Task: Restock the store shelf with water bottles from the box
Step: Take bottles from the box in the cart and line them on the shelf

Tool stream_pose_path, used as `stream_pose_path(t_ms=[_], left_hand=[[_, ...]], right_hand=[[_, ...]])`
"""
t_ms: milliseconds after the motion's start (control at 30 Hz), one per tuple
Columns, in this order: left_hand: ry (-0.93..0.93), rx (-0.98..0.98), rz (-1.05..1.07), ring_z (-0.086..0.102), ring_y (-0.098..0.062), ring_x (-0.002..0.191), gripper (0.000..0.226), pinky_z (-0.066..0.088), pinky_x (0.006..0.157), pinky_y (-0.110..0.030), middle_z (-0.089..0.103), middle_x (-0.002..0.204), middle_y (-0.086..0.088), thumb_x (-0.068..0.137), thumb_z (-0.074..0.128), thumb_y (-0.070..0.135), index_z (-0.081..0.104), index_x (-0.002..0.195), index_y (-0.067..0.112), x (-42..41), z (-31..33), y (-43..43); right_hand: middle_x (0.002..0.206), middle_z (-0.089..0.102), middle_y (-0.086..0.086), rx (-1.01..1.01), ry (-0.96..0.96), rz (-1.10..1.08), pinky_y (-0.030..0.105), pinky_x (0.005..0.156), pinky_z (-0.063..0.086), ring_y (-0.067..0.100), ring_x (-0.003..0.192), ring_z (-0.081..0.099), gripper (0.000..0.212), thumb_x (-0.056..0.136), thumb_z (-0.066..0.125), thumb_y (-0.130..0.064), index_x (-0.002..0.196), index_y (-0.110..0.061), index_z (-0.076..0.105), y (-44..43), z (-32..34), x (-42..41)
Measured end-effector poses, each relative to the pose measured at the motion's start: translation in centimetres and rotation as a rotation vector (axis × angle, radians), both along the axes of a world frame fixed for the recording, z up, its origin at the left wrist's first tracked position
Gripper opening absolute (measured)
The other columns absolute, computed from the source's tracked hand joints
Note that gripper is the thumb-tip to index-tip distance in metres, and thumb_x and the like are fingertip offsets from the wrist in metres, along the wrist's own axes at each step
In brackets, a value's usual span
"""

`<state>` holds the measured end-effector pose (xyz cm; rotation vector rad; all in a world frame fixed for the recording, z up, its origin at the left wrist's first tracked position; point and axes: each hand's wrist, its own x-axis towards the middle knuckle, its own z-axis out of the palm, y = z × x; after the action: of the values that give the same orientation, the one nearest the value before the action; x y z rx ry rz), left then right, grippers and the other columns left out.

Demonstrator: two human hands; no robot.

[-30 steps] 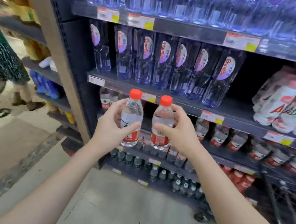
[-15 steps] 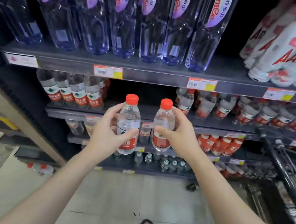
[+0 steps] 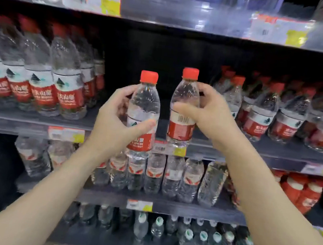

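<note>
My left hand (image 3: 115, 124) grips a clear water bottle (image 3: 145, 108) with a red cap and red label, held upright. My right hand (image 3: 209, 112) grips a second, matching water bottle (image 3: 180, 129), slightly higher and farther in. Both bottles hover in front of a dark gap in the middle of the store shelf (image 3: 33, 124), just above its front edge. Rows of the same red-capped bottles stand left (image 3: 64, 89) and right (image 3: 260, 114) of the gap. The box is not in view.
Price tags (image 3: 65, 134) line the shelf edges. Below is a shelf of smaller clear bottles (image 3: 172, 175) and red bottles (image 3: 301, 192) at right. The lowest shelf holds pale-capped bottles (image 3: 188, 241). A shelf edge (image 3: 171, 10) runs overhead.
The view has closed in on the red-cap shelf. Both hands have carried their bottles forward and up to the gap, the right bottle now higher than the left.
</note>
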<state>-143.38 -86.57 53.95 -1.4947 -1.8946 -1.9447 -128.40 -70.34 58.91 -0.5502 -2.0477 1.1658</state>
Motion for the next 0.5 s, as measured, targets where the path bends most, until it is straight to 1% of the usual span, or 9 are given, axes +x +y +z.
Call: stream_pose_path(t_ms=[100,167,267,300,400,467,500], left_hand=[[-0.002,0.036,-0.045,0.074,-0.007,0.094,0.067,0.059,0.082,-0.022,0.075,0.107,0.006,0.079,0.091,0.014,0.058,0.133,0.038,-0.9,-1.2,0.4],[-0.045,0.066,-0.091,0.076,-0.011,0.095,0.07,0.061,0.083,-0.027,0.077,0.107,0.002,0.078,0.091,0.02,0.058,0.138,0.032,-1.3,-1.7,0.6],[-0.075,0.075,-0.121,0.076,-0.014,0.099,0.076,0.061,0.085,-0.032,0.078,0.109,0.001,0.073,0.092,0.027,0.058,0.141,0.031,-2.1,-1.9,1.1],[-0.067,0.063,-0.123,0.076,-0.015,0.1,0.077,0.062,0.087,-0.035,0.077,0.11,0.002,0.072,0.092,0.028,0.059,0.141,0.032,-2.6,-1.9,1.3],[-0.062,-0.001,-0.132,0.075,-0.016,0.103,0.079,0.061,0.093,-0.047,0.076,0.111,0.003,0.07,0.094,0.034,0.059,0.141,0.039,-3.5,-1.4,1.8],[-0.055,-0.018,-0.151,0.074,-0.017,0.105,0.076,0.06,0.095,-0.05,0.076,0.112,0.002,0.072,0.093,0.03,0.059,0.14,0.041,-3.9,-1.1,2.1],[-0.054,-0.021,-0.161,0.074,-0.016,0.106,0.076,0.06,0.095,-0.049,0.076,0.112,0.002,0.071,0.091,0.03,0.059,0.14,0.042,-4.0,-0.9,2.2]], right_hand=[[0.104,0.077,-0.005,0.067,0.054,0.007,0.03,0.083,0.06,0.008,0.094,0.074,0.05,0.084,0.084,-0.02,0.129,-0.024,0.063,1.0,-0.6,-0.8],[0.106,0.076,-0.006,0.087,0.077,-0.018,0.027,0.08,0.059,0.006,0.095,0.073,0.052,0.084,0.084,-0.024,0.131,-0.024,0.062,1.7,-0.6,-1.4],[0.107,0.073,-0.009,0.061,0.086,-0.046,0.019,0.073,0.054,0.003,0.095,0.07,0.054,0.085,0.083,-0.023,0.132,-0.024,0.057,3.2,-0.7,-3.0],[0.106,0.072,-0.009,0.047,0.077,-0.056,0.019,0.074,0.054,0.003,0.095,0.069,0.055,0.085,0.083,-0.021,0.132,-0.025,0.055,3.8,-0.9,-3.6],[0.103,0.073,-0.007,-0.004,0.062,-0.094,0.028,0.082,0.058,0.006,0.094,0.07,0.063,0.083,0.084,-0.02,0.137,-0.022,0.053,5.6,-1.9,-5.7],[0.106,0.072,-0.006,-0.043,0.068,-0.141,0.03,0.084,0.058,0.007,0.095,0.069,0.062,0.084,0.084,-0.021,0.137,-0.023,0.052,6.9,-2.4,-6.9],[0.112,0.071,-0.005,-0.049,0.064,-0.174,0.031,0.087,0.058,0.008,0.099,0.069,0.064,0.084,0.084,-0.023,0.14,-0.022,0.051,7.5,-2.7,-7.3]])
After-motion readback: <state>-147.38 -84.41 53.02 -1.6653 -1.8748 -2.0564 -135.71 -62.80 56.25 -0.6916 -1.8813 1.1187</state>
